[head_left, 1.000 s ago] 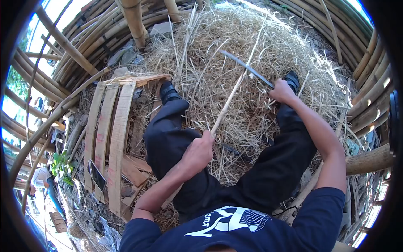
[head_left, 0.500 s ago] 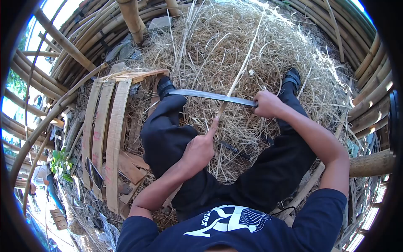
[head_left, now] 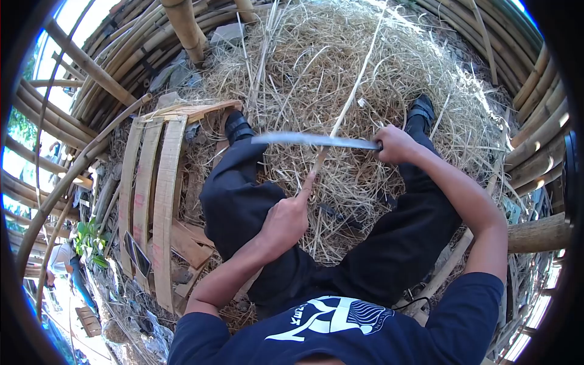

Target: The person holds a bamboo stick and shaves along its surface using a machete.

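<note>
My right hand (head_left: pixel 398 146) is closed around the dark handle of a machete (head_left: pixel 298 140). The long blade points left, blurred by motion, and crosses over a thin bamboo strip (head_left: pixel 349 103). Nearer my body, my left hand (head_left: pixel 284 222) grips the lower end of that strip, with the index finger stretched along it. From there the strip runs up and away over a heap of pale shavings (head_left: pixel 322 61). Blade and strip appear to touch where they cross. My legs in dark trousers (head_left: pixel 234 188) are spread on either side.
A slatted wooden crate (head_left: pixel 164 207) stands at the left, with a phone-like dark flat object (head_left: pixel 138 254) on it. Bamboo poles (head_left: pixel 535 158) line the right side, and more bamboo (head_left: pixel 185 27) stands at the back. Another person (head_left: pixel 64 261) is at the far left.
My right hand and the machete have shifted slightly to the right, and the blade is now blurred. My left hand and the bamboo strip stay almost where they were.
</note>
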`<control>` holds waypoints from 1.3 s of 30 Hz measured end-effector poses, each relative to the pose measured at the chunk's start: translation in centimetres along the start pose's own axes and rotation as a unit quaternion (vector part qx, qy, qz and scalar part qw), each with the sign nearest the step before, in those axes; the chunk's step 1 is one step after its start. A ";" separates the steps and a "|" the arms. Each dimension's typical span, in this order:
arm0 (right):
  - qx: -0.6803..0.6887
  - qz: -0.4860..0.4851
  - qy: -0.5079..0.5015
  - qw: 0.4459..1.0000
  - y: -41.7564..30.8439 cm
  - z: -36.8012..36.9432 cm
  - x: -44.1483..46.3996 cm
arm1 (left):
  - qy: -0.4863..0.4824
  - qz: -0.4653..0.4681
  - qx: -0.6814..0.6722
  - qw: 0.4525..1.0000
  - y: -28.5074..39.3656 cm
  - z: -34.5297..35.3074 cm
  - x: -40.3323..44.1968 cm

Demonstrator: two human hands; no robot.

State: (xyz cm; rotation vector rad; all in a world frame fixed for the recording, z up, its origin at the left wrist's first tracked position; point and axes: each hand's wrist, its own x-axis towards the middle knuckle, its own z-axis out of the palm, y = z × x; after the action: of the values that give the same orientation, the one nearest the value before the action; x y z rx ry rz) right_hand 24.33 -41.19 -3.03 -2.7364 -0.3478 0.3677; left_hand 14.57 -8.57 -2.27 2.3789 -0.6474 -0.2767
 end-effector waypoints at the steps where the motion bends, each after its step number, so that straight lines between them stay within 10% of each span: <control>1: -0.034 0.009 -0.030 0.999 -0.3 -0.2 0.3 | -0.007 0.000 -0.004 1.000 0.2 -0.1 0.0; 10: 0.039 0.201 0.070 0.976 4.8 -0.4 1.6 | -0.011 0.014 -0.015 1.000 0.0 0.1 -0.2; 18: -0.042 -0.022 -0.024 0.999 1.9 0.5 0.3 | -0.012 0.011 -0.056 0.998 0.6 -0.2 -0.1; 26: 0.098 0.228 0.097 0.964 5.9 1.1 2.2 | -0.010 0.008 -0.087 0.996 0.9 -0.7 -0.2; 33: 0.000 -0.011 0.016 1.000 -1.0 0.5 0.9 | -0.006 0.025 -0.073 0.997 0.9 -0.2 0.1; 39: -0.014 0.029 -0.016 0.999 -1.6 0.8 2.4 | 0.025 0.045 -0.054 0.997 0.1 0.3 -0.1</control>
State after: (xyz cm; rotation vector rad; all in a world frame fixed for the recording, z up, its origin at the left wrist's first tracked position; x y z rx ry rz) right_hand 26.06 -38.80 -3.65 -2.7754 -0.2841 0.4269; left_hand 14.33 -8.73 -2.43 2.2407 -0.6965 -0.2070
